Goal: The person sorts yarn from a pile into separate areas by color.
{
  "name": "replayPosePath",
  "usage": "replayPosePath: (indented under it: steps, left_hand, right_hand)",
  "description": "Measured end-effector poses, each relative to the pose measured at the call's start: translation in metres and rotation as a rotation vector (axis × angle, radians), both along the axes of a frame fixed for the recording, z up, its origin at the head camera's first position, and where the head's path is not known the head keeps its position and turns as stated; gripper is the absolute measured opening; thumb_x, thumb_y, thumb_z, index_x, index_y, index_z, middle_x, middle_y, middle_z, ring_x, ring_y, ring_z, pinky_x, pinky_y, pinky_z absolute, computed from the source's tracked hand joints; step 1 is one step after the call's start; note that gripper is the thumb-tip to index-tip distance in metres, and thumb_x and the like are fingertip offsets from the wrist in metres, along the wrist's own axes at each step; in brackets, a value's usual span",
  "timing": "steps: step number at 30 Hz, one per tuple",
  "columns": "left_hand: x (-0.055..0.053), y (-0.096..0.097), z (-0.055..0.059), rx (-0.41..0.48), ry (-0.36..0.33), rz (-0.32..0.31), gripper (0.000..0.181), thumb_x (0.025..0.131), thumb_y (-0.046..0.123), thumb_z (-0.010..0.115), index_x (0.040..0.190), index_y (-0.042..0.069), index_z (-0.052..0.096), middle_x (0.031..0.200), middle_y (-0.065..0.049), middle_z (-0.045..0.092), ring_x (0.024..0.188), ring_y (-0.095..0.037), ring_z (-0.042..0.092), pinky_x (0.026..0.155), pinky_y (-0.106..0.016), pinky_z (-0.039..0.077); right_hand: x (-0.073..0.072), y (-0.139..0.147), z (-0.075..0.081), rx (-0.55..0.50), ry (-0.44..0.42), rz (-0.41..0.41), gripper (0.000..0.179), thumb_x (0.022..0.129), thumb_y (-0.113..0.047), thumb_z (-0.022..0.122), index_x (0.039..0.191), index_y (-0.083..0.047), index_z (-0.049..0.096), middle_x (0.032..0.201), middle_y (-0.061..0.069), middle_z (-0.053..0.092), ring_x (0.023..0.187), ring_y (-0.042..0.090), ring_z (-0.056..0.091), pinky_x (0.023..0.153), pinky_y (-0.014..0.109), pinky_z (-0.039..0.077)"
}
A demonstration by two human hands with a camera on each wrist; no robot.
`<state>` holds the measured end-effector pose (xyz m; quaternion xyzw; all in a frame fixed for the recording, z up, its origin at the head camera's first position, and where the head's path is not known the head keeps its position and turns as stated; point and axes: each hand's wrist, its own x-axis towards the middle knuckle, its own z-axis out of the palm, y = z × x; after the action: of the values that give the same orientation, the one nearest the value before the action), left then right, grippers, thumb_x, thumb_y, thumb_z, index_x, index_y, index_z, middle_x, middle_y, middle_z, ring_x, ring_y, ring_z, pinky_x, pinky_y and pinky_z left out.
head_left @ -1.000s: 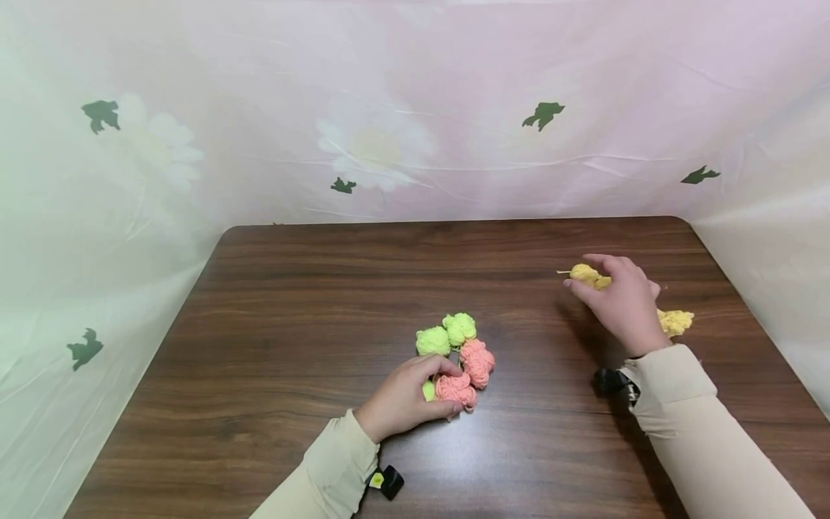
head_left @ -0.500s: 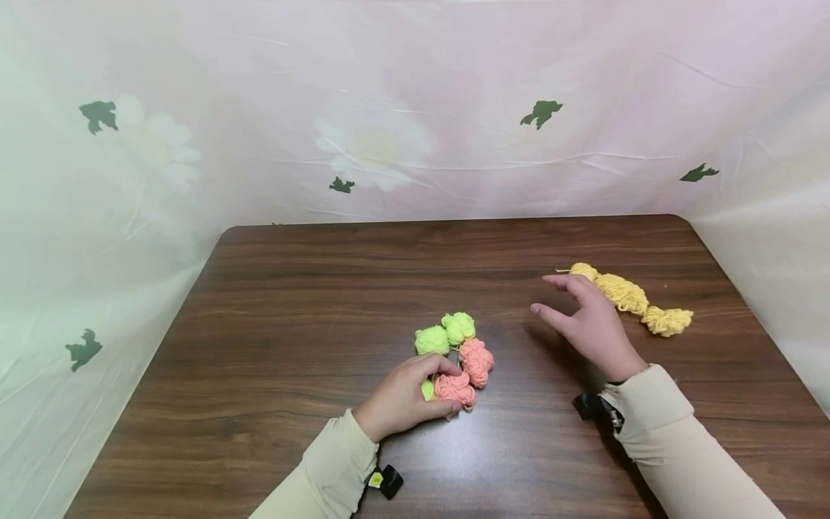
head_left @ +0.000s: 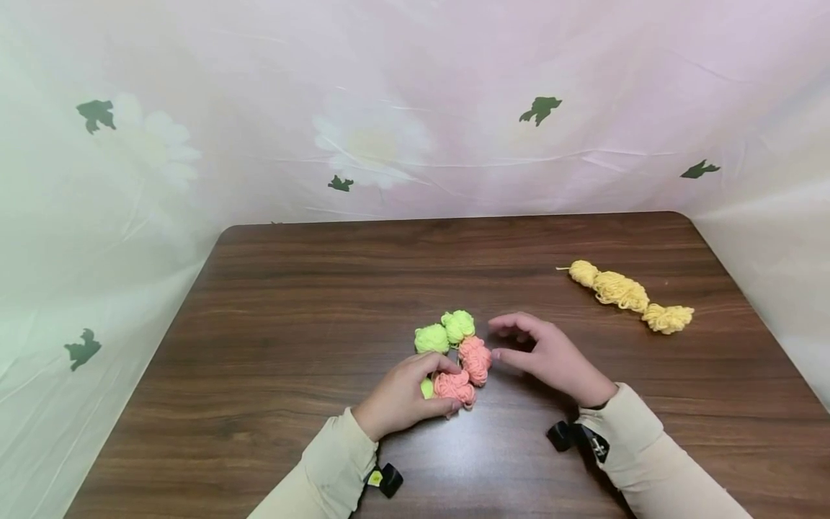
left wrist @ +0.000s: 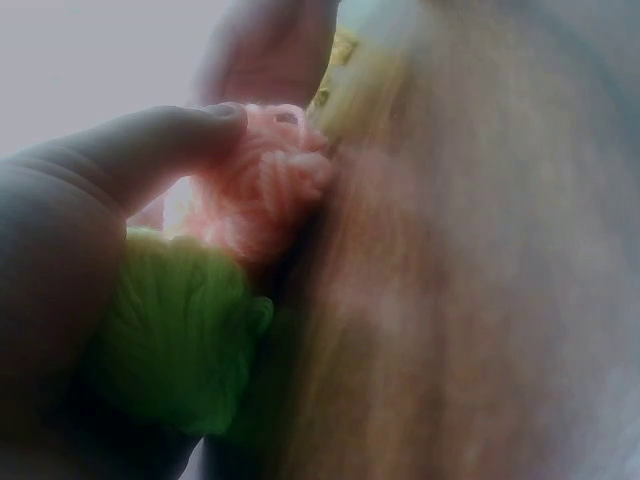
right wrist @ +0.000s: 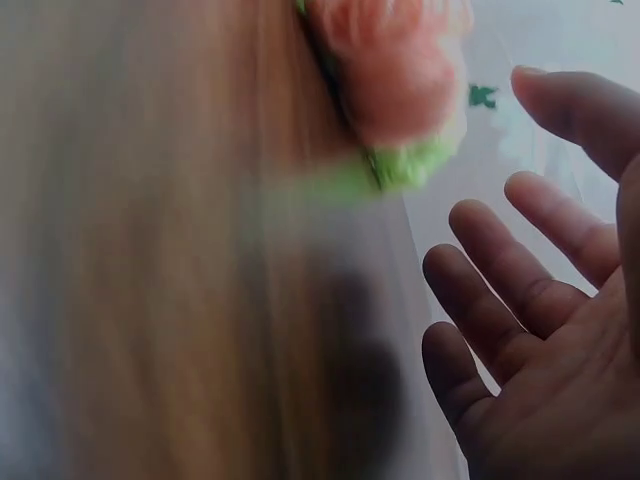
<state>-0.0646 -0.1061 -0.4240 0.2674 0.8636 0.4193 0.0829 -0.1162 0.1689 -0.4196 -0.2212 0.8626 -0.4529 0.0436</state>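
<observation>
My left hand [head_left: 403,401] rests around the near pink yarn bundle [head_left: 454,390], thumb on one side and fingers on the other. Part of a green yarn bundle [left wrist: 180,335] shows under that palm in the left wrist view. A second pink yarn bundle [head_left: 475,361] and two green yarn bundles [head_left: 432,339] curve round beyond, forming a rough ring. Just right of the far pink bundle hovers my right hand [head_left: 559,358], its fingers spread and loosely bent. Nothing is in the right hand; the right wrist view shows its bare palm [right wrist: 570,410].
A yellow yarn skein [head_left: 620,290], pinched into three lumps, lies at the far right of the brown wooden table [head_left: 311,310]. Patterned cloth [head_left: 389,86] hangs behind the table and along both sides.
My right hand has come away from the yellow skein and moved left and nearer, up to the pink yarn. The yellow skein is now fully uncovered. The left hand has stayed put.
</observation>
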Motion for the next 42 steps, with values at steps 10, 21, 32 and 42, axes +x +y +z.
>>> replayPosePath:
  steps: [10, 21, 32, 42]
  left_hand:
    - [0.0, 0.0, -0.001, -0.016, 0.013, 0.009, 0.039, 0.083, 0.028, 0.083, 0.117, 0.021, 0.066, 0.115, 0.011, 0.065, 0.105, -0.007, 0.058, 0.095, -0.03, 0.048]
    - [0.0, 0.0, 0.001, -0.013, 0.01, 0.004, 0.039, 0.083, 0.027, 0.083, 0.117, 0.02, 0.066, 0.114, 0.01, 0.065, 0.106, -0.007, 0.059, 0.095, -0.031, 0.047]
    - [-0.002, -0.01, 0.016, -0.062, -0.047, -0.064, 0.042, 0.083, 0.032, 0.082, 0.12, 0.021, 0.066, 0.119, 0.011, 0.065, 0.114, -0.007, 0.058, 0.102, -0.031, 0.045]
    - [-0.006, -0.033, 0.033, -0.167, -0.154, -0.128, 0.052, 0.075, 0.023, 0.089, 0.121, 0.024, 0.065, 0.123, 0.009, 0.062, 0.111, -0.008, 0.056, 0.099, -0.03, 0.045]
  right_hand:
    - [0.01, -0.015, -0.005, -0.036, -0.027, 0.099, 0.044, 0.084, -0.027, 0.083, 0.124, -0.019, 0.067, 0.122, -0.005, 0.066, 0.112, 0.019, 0.06, 0.094, 0.037, 0.048]
    - [0.011, -0.02, -0.009, 0.028, 0.003, 0.123, 0.054, 0.079, -0.029, 0.087, 0.127, -0.02, 0.065, 0.124, -0.007, 0.064, 0.118, 0.015, 0.057, 0.102, 0.04, 0.044]
    - [0.012, -0.02, -0.01, 0.044, 0.023, 0.11, 0.052, 0.076, -0.026, 0.089, 0.123, -0.021, 0.066, 0.12, -0.009, 0.065, 0.114, 0.014, 0.058, 0.1, 0.037, 0.044]
    - [0.012, -0.02, -0.011, 0.043, 0.016, 0.104, 0.049, 0.077, -0.024, 0.088, 0.121, -0.022, 0.067, 0.116, -0.01, 0.065, 0.111, 0.013, 0.058, 0.098, 0.038, 0.046]
